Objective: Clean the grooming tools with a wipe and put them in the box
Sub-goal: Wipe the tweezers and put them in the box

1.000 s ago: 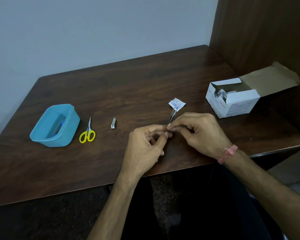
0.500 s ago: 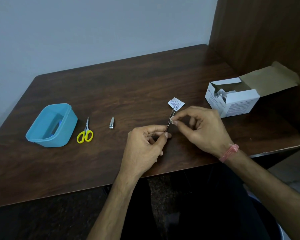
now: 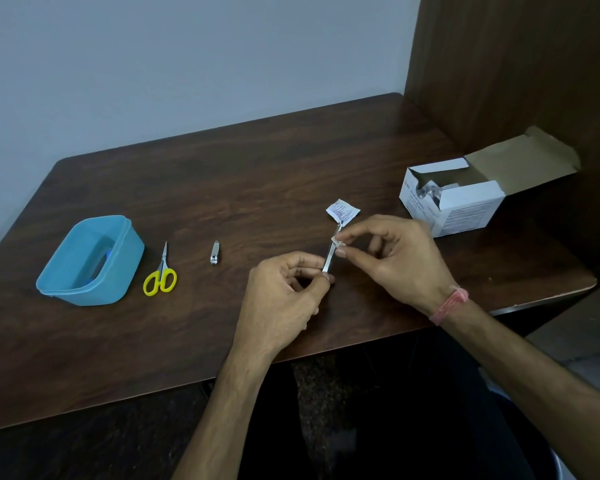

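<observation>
My left hand pinches the slim steel tweezers low; they slant away toward the torn sachet; my right hand pinches the small white wipe around them.

Carton print perhaps "BD".

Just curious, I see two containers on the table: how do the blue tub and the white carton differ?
The blue tub is smooth plastic with rounded corners; the white carton is printed cardboard with square edges. The tub has no lid in view; the carton's flap hangs open. The tub sits at the left, the carton at the right. Both stand open-topped on the table.
</observation>
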`<state>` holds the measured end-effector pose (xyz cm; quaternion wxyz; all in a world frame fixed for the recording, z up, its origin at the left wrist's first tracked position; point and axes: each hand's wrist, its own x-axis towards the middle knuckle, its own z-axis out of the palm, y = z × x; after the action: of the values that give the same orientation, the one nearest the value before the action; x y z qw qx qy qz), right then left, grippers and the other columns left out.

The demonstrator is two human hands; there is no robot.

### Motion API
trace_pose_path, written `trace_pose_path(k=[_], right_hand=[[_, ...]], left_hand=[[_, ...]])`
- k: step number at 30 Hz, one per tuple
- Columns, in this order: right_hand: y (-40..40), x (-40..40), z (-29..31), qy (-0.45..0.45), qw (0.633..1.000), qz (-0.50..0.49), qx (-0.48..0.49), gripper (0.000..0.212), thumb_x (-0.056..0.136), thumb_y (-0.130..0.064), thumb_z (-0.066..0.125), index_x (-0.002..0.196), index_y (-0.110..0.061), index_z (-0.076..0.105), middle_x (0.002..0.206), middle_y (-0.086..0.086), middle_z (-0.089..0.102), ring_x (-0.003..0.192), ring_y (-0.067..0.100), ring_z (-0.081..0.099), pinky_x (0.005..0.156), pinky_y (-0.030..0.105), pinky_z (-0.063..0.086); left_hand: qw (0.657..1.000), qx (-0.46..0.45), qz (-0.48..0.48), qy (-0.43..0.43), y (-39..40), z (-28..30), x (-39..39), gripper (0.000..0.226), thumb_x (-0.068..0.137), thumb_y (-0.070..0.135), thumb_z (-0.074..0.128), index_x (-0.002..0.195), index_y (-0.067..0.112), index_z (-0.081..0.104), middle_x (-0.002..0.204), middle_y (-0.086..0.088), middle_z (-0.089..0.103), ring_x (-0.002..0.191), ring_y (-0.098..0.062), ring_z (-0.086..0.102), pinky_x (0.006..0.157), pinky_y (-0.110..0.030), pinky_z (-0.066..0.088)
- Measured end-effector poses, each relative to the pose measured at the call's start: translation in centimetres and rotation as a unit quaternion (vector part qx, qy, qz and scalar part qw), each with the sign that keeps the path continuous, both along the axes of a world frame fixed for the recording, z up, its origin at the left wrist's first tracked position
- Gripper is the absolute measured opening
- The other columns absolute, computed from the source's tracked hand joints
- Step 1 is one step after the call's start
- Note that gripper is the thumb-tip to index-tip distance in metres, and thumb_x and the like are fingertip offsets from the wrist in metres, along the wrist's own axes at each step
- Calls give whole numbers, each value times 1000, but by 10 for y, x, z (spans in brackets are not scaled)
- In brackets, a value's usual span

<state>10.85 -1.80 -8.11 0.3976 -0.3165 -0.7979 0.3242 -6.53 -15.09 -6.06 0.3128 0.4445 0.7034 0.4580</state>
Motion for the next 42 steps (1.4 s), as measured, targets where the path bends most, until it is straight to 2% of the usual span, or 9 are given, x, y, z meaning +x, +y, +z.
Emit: trace_pose_path(k=[6, 14, 18, 23, 26, 29, 32, 36, 42], right_hand=[[1, 0, -2, -9, 1000, -6, 7, 20, 86, -20, 96, 102, -31, 88, 90, -24, 74, 52, 13, 50, 55, 11, 39], [4, 1, -2, 37, 998, -54, -8, 21, 92, -17, 90, 108, -31, 88, 99, -15, 79, 57, 17, 47, 56, 17, 41], [3, 1, -3, 45, 999, -23, -16, 19, 92, -15, 91, 105, -28, 89, 98, -15, 79, 58, 11, 48, 57, 13, 39], [3, 2, -5, 43, 999, -28, -6, 19, 92, -15, 91, 105, -28, 90, 99, -15, 80, 55, 12, 50, 55, 15, 41], [2, 0, -5, 35, 999, -20, 9, 17, 92, -13, 91, 104, -25, 90, 98, -16, 79, 51, 11, 49, 55, 11, 38], [1, -1, -5, 35, 998, -50, 35, 14, 93, -16, 90, 104, -25, 90, 97, -15, 78, 50, 15, 49, 55, 14, 37], [-3, -1, -7, 36, 997, -24, 62, 14, 94, -14, 89, 104, -23, 90, 99, -16, 77, 48, 16, 49, 55, 17, 39], [-1, 0, -6, 36, 997, -39, 56, 13, 94, -14, 89, 102, -24, 90, 98, -14, 78, 48, 16, 50, 55, 17, 40], [2, 1, -4, 38, 998, -47, 17, 14, 92, -16, 91, 102, -26, 90, 98, -14, 79, 53, 14, 49, 55, 15, 40]], left_hand=[[999, -21, -25, 4, 1, 2, -4, 18, 101, 15, 76, 103, 32, 82, 96, 16, 84, 53, -7, 61, 42, -25, 49], [999, -26, -33, 3, 4, -1, -9, 14, 99, 18, 81, 101, 32, 83, 98, 12, 85, 48, -7, 53, 38, -25, 43], [999, -24, -29, 5, 3, -1, -8, 16, 102, 16, 77, 105, 31, 82, 98, 15, 85, 48, -9, 54, 38, -25, 42], [999, -13, -29, 7, 2, -2, -8, 16, 103, 16, 75, 107, 30, 82, 97, 15, 85, 46, -7, 53, 39, -24, 43], [1000, -1, -13, 12, 2, -2, -8, 18, 103, 15, 75, 107, 30, 83, 95, 16, 85, 44, -7, 52, 40, -20, 42], [1000, 17, 6, 10, 2, -4, -7, 20, 103, 13, 76, 105, 31, 85, 93, 15, 85, 42, -3, 51, 40, -16, 40], [999, 42, 34, -4, 3, -7, -6, 17, 101, 14, 79, 104, 29, 87, 91, 11, 85, 40, 3, 50, 40, -12, 38], [998, 49, 43, -7, 3, -6, -5, 13, 99, 18, 84, 103, 28, 89, 74, 10, 78, 41, 5, 52, 42, -9, 37], [998, 47, 48, -3, 1, -3, -4, 17, 99, 15, 82, 98, 30, 89, 67, 14, 74, 40, 2, 49, 42, -10, 36]])
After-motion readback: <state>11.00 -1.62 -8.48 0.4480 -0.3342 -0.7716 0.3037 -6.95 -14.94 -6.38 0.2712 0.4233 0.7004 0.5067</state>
